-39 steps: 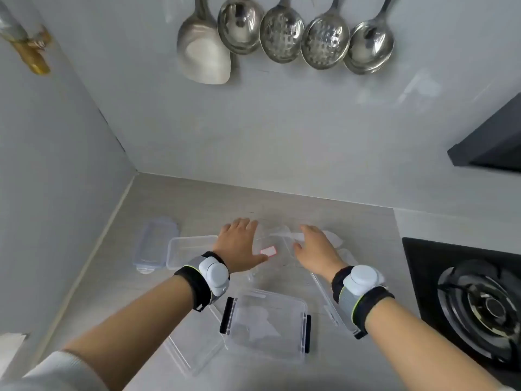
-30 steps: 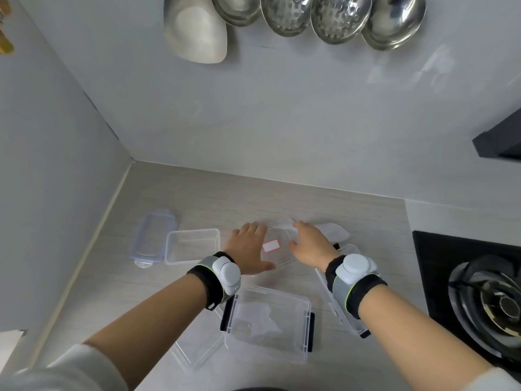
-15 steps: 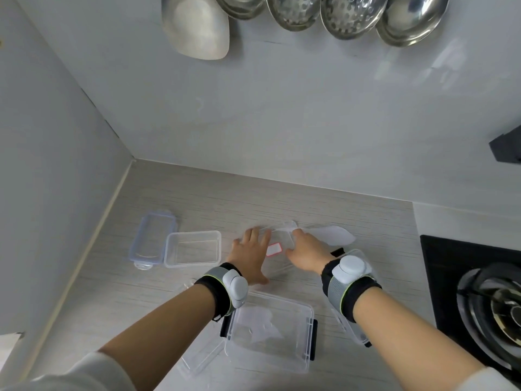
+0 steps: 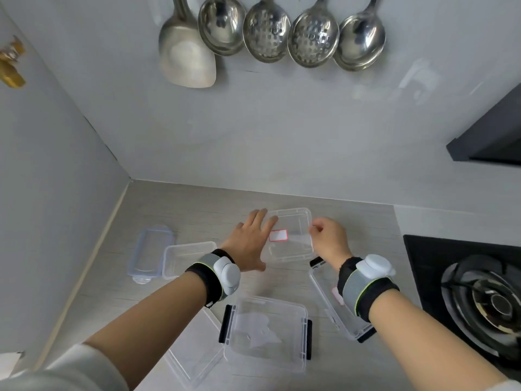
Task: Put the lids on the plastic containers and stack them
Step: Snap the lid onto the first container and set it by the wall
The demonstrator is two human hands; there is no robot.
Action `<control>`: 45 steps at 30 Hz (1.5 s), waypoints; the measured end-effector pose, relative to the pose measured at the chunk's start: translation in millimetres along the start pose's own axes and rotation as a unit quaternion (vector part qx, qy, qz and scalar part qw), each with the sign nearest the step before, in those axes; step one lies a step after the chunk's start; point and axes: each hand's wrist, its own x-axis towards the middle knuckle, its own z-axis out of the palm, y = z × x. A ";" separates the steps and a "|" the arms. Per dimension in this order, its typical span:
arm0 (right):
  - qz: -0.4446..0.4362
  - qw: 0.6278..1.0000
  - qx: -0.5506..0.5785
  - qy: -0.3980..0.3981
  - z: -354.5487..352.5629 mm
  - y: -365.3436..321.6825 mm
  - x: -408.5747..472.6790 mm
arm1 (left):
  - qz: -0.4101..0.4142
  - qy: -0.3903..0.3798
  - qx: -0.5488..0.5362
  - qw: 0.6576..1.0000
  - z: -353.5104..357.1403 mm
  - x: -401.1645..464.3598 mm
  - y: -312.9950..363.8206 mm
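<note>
The left hand [image 4: 251, 244] lies flat and open against the clear container [image 4: 291, 235]; the right hand [image 4: 328, 241] pinches its edge. That slick, light plastic could skid across the surface [image 4: 197, 204] if pressed unevenly.

grey walls [image 4: 282, 131], pale countertop [image 4: 174, 210], hanging ladles [image 4: 265, 29], gas hob [image 4: 479, 294]

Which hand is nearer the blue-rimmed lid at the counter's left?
Left. The left hand lies right of the blue-rimmed lid, past a small container; the right hand is farther right.
</note>
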 end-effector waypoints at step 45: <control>0.314 0.918 0.239 0.046 -68.7 142.7 -153.9 | -0.037 -0.048 -0.162 0.985 26.3 35.8 156.9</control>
